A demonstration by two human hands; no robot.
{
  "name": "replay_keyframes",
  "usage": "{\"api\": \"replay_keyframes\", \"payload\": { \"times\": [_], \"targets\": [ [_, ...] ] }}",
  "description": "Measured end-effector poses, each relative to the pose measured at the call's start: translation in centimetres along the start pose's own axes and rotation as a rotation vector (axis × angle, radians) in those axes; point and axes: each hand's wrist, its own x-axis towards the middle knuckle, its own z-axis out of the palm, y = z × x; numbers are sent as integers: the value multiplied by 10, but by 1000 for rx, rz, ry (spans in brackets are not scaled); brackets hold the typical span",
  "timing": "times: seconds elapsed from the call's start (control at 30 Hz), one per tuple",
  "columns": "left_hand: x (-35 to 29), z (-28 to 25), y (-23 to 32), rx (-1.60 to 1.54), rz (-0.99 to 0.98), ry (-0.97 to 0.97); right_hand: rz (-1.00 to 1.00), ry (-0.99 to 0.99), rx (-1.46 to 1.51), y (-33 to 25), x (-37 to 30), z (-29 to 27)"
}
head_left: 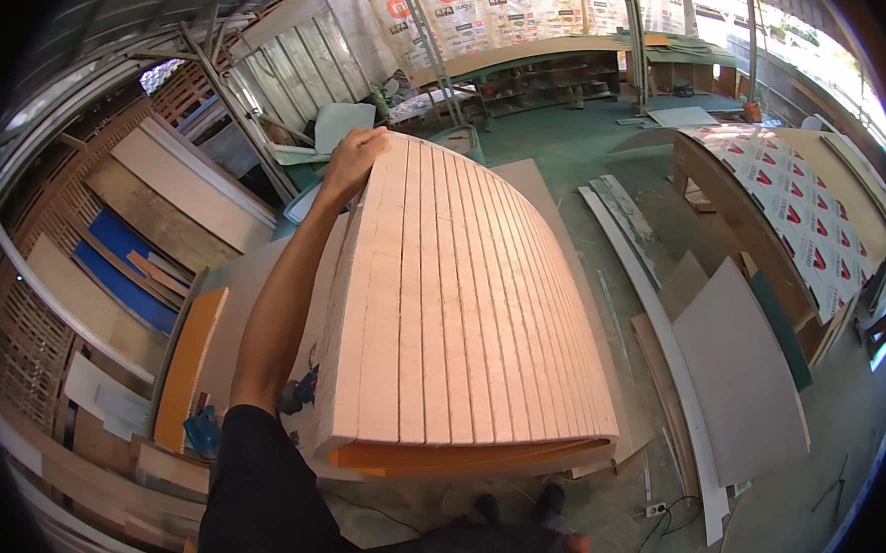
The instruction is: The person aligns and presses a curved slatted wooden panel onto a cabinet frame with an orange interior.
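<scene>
A large curved wooden panel (452, 297) stands in front of me, scored with several parallel grooves running from near to far. It bends down toward the right, and its near edge shows an orange inner face (453, 459). My left arm reaches along the panel's left side. At the far left corner, my left hand (357, 158) grips the edge with its fingers curled over the top. Of my right arm only a bit of bare skin shows at the lower edge; the right hand is out of sight.
Beside the panel's left side lies a blue power tool (300, 391), with another blue-green tool (201, 431) farther left. Boards lean along the left wall. Long white strips (659, 358) and a grey sheet (734, 372) lie at right, near a cable (662, 523). A curved workpiece (767, 203) stands beyond.
</scene>
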Motion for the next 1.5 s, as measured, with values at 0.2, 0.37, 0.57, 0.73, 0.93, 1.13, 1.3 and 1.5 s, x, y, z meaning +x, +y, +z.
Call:
{"api": "replay_keyframes", "payload": {
  "times": [0.2,0.37,0.57,0.73,0.93,1.13,1.3,1.5],
  "targets": [
    [-9,16,24,-222,-217,47,-87,-113,-80,-19,14,-16],
    [-10,6,37,-104,-246,74,-4,-129,-93,-1,58,3],
    [-4,2,35,138,-210,35,98,-250,-13,-9,72,-31],
    [18,1,79,477,-241,-24,-378,-220,-500,8,106,-45],
    [15,-54,90,137,-268,200,-515,-166,-654,12,131,-66],
    [15,-49,82,94,-314,183,-603,-160,-791,2,136,-76],
    [10,-23,78,67,-358,94,-470,-244,-827,-28,122,-81],
    [16,-11,54,110,-353,18,-222,-220,-534,-25,113,-47]
  ]
}}
